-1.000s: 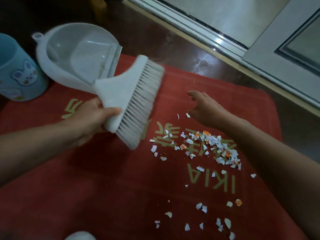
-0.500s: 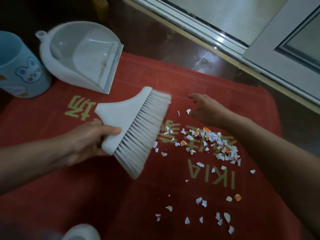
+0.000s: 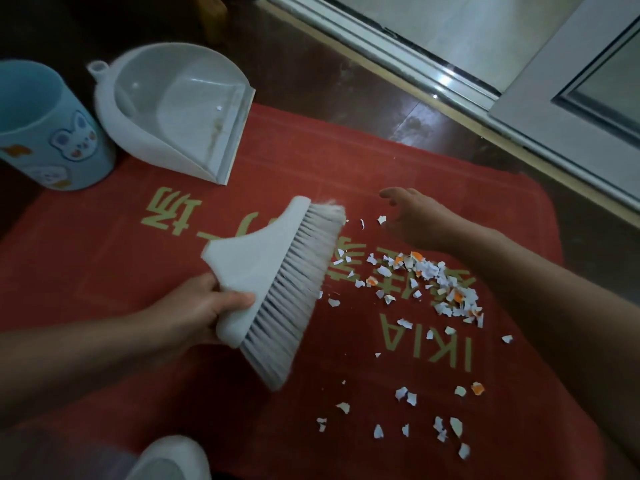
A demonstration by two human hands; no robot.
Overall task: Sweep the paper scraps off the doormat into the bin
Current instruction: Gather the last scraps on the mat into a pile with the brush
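1. Pale shoe toe (image 3: 169, 459): nearest the viewer, below the gripping hand, at the near edge of the red doormat (image 3: 104, 289).
2. Stray scraps (image 3: 405, 398): scattered on the mat, nearer than the grip and to its right, well apart from the bristles.
3. Left hand (image 3: 204, 306): clenched round the narrow end of the white hand brush (image 3: 270, 268), thumb lying along the brush body. The bristle row faces right, away from the palm.
4. Paper scraps (image 3: 436, 282): the main heap, white with some orange, lies on the mat's printed lettering to the right of the grip. Its nearest pieces sit just beside the bristle tips.
5. Right hand (image 3: 412, 220): beyond the heap and right of the brush, fingers spread and relaxed, grasping nothing. Contact with the mat cannot be told.
6. Dustpan (image 3: 173, 109): beyond the grip and to its left, lip on the mat's far edge, mouth facing the brush.
7. Blue bin (image 3: 41, 126): upright, far left of the grip, just beside the dustpan.
8. Door track (image 3: 398, 50): farthest, beyond the mat.
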